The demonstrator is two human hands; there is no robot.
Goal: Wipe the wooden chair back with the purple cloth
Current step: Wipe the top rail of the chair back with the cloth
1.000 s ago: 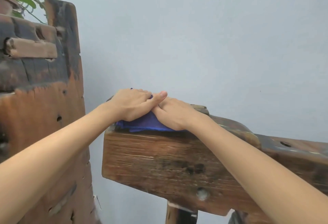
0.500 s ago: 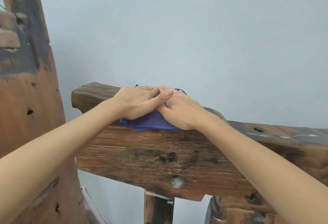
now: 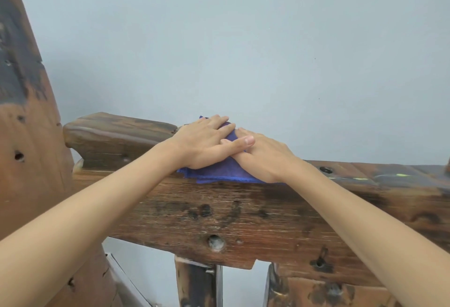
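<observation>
The purple cloth (image 3: 219, 171) lies folded on the top edge of the wooden chair back (image 3: 243, 214), a thick, worn, dark-stained rail. My left hand (image 3: 207, 143) presses flat on the cloth's left part, its thumb crossing over my right hand. My right hand (image 3: 263, 155) lies flat on the cloth's right part. Both palms cover most of the cloth; only its near edge and a far corner show.
A tall weathered wooden plank (image 3: 26, 136) stands upright at the left, close to the rail's end. Behind the rail is a plain pale wall (image 3: 267, 51). Wooden posts (image 3: 197, 282) run down below the rail. The rail continues to the right edge (image 3: 401, 177).
Both hands have slid the cloth to the right along the rail's top, away from its left end. The view has followed to the right, so the tall plank sits further left.
</observation>
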